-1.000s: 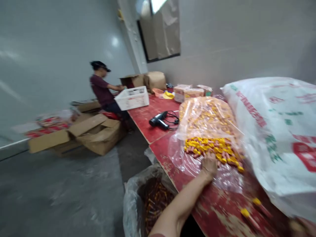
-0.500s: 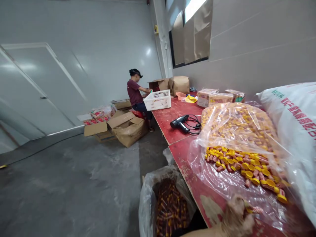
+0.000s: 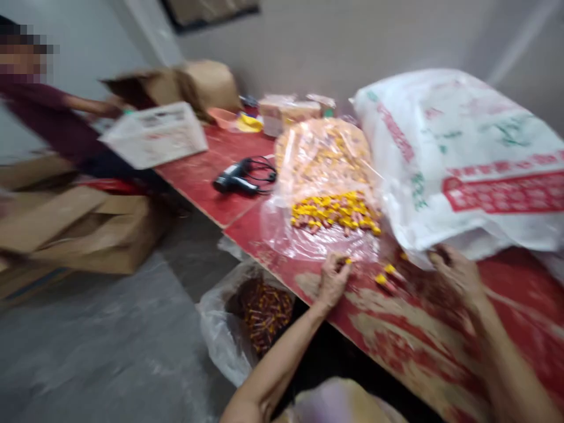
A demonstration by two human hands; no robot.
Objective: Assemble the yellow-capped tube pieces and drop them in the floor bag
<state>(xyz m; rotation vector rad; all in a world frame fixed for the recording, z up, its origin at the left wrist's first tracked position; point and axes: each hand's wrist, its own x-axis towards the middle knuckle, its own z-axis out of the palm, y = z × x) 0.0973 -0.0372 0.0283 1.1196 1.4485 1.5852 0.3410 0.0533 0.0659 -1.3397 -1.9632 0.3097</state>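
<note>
My left hand (image 3: pixel 333 281) rests at the edge of the clear plastic bag (image 3: pixel 321 223), its fingertips pinched on a small yellow-capped tube (image 3: pixel 348 261), though blur hides the grip. The bag holds many red tubes with yellow caps. My right hand (image 3: pixel 456 275) has its fingers spread against the lower edge of a white printed sack (image 3: pixel 467 158). Between my hands, several loose yellow-capped tubes (image 3: pixel 384 277) lie on the worn red table (image 3: pixel 418 329).
A plastic-lined bag of tubes (image 3: pixel 264 311) stands on the floor below the table edge. Along the table are a black heat gun (image 3: pixel 235 179) with its cord, a white crate (image 3: pixel 154 135) and packs at the back. A seated person (image 3: pixel 39 111) works at the far left beside cardboard boxes (image 3: pixel 74 235).
The view has swung right and the picture is blurrier. My left hand has moved from the bag onto the table edge, and my right hand has come into view at the sack.
</note>
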